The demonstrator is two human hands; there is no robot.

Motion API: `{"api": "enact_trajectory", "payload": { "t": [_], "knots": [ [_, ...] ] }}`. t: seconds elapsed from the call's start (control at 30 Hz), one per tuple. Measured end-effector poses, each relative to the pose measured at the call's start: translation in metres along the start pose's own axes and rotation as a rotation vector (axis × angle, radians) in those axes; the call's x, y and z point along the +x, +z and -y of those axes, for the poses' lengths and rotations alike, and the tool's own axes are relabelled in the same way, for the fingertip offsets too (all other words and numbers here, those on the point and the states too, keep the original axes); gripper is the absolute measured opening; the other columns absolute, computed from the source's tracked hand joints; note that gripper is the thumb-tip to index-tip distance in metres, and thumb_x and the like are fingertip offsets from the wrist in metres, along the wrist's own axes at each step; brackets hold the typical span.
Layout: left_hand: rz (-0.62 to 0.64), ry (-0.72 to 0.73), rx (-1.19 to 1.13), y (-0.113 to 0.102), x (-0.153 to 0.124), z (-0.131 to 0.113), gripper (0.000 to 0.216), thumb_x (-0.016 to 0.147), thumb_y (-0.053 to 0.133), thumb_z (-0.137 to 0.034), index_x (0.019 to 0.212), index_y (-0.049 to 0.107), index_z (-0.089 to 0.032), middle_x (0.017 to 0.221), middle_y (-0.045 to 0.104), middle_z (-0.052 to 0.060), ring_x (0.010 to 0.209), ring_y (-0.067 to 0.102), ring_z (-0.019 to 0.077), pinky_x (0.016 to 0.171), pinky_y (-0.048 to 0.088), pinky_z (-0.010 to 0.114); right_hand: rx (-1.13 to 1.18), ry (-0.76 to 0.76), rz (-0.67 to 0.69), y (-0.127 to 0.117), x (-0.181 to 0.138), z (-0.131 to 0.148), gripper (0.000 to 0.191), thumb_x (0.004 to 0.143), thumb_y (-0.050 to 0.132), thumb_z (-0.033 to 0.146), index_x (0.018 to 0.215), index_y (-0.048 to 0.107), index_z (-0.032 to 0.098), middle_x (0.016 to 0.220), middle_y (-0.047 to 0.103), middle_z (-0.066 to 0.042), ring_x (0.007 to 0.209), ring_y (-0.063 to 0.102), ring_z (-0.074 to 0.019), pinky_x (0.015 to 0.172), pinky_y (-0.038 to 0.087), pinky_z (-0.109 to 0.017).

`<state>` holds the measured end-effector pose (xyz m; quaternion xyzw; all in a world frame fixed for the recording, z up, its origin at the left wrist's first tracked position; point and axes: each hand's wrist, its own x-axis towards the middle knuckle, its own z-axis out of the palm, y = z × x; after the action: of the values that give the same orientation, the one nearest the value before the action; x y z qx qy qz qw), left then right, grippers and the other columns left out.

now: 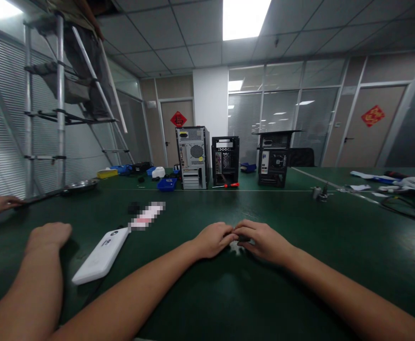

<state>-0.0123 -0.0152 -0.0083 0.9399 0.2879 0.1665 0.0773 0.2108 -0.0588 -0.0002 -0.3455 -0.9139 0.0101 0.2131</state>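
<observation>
My left hand (215, 239) and my right hand (263, 240) meet just above the green tabletop, fingertips touching or nearly so. Both have their fingers curled inward in a pinch. Something small and dark (243, 238) shows under the fingers of my right hand; its kind cannot be made out. A pale, irregular patch (236, 247) lies below the fingertips, too blurred to name. Left of my left forearm, a white power bank-like slab (103, 255) with dark print rests on the table.
Another person's forearm and fist (49, 237) rest at left, with a further hand (1, 204) beyond. Computer cases (195, 158) stand across the table. A red screwdriver (231, 185), blue tray (166, 184), small metal parts (321, 194) and cables (406, 208) lie about. Someone stands on a ladder (61, 104).
</observation>
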Motion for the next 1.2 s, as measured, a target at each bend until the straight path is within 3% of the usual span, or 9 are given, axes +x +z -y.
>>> {"api": "enact_trajectory", "payload": {
  "t": [0.23, 0.37, 0.53, 0.7, 0.83, 1.03, 1.2],
  "knots": [
    [-0.012, -0.035, 0.091, 0.002, 0.002, -0.002, 0.035, 0.104, 0.036, -0.036, 0.093, 0.065, -0.019, 0.087, 0.066, 0.005, 0.083, 0.060, 0.0190, 0.075, 0.043, 0.029, -0.076, 0.068, -0.003, 0.006, 0.002, -0.006, 0.042, 0.088, 0.056, 0.016, 0.128, 0.054, 0.025, 0.117, 0.062, -0.007, 0.105, 0.060, -0.0223, 0.090, 0.049, -0.038],
    [-0.087, -0.090, 0.050, 0.004, 0.001, -0.002, 0.029, 0.101, 0.042, -0.036, 0.101, 0.065, -0.019, 0.092, 0.068, 0.006, 0.087, 0.061, 0.0198, 0.077, 0.045, 0.030, -0.100, 0.150, -0.134, 0.007, -0.002, -0.020, 0.042, 0.095, 0.043, 0.017, 0.136, 0.049, 0.023, 0.124, 0.058, -0.011, 0.109, 0.057, -0.0232, 0.096, 0.046, -0.043],
    [-0.112, -0.059, -0.038, 0.006, 0.001, 0.000, 0.020, 0.093, 0.056, -0.028, 0.107, 0.069, -0.021, 0.095, 0.070, 0.004, 0.092, 0.062, 0.0191, 0.081, 0.046, 0.029, 0.055, 0.266, -0.256, 0.000, -0.008, -0.031, 0.039, 0.095, 0.037, 0.017, 0.133, 0.046, 0.021, 0.119, 0.055, -0.010, 0.106, 0.057, -0.0197, 0.094, 0.047, -0.039],
    [-0.082, -0.004, -0.026, 0.006, 0.004, 0.000, 0.025, 0.094, 0.058, -0.039, 0.101, 0.075, -0.021, 0.091, 0.073, 0.004, 0.089, 0.062, 0.0192, 0.081, 0.045, 0.030, 0.055, 0.223, -0.125, -0.002, -0.004, -0.014, 0.035, 0.084, 0.058, 0.021, 0.118, 0.053, 0.021, 0.108, 0.060, -0.007, 0.090, 0.057, -0.0187, 0.080, 0.047, -0.034],
    [-0.070, 0.045, -0.019, 0.008, 0.006, -0.001, 0.030, 0.096, 0.057, -0.041, 0.090, 0.076, -0.020, 0.086, 0.074, 0.004, 0.082, 0.063, 0.0171, 0.081, 0.044, 0.029, -0.060, 0.119, -0.013, 0.006, 0.002, 0.004, 0.026, 0.084, 0.066, 0.035, 0.105, 0.058, 0.022, 0.102, 0.061, -0.005, 0.090, 0.056, -0.0203, 0.077, 0.043, -0.034],
    [-0.047, 0.058, -0.040, 0.008, 0.008, -0.001, 0.040, 0.101, 0.047, -0.039, 0.080, 0.074, -0.018, 0.078, 0.071, 0.003, 0.077, 0.061, 0.0152, 0.080, 0.043, 0.027, -0.168, 0.107, -0.026, 0.013, 0.006, 0.005, 0.015, 0.094, 0.054, 0.033, 0.102, 0.060, 0.022, 0.101, 0.060, -0.006, 0.087, 0.056, -0.0191, 0.077, 0.042, -0.033],
    [-0.037, 0.016, -0.082, 0.006, 0.006, -0.001, 0.036, 0.102, 0.044, -0.039, 0.101, 0.074, -0.019, 0.091, 0.073, 0.005, 0.087, 0.062, 0.0169, 0.081, 0.044, 0.027, -0.222, 0.177, -0.092, 0.000, 0.001, -0.023, 0.025, 0.099, 0.045, 0.037, 0.101, 0.064, 0.022, 0.102, 0.062, -0.006, 0.085, 0.058, -0.0183, 0.078, 0.044, -0.034]
  ]
}}
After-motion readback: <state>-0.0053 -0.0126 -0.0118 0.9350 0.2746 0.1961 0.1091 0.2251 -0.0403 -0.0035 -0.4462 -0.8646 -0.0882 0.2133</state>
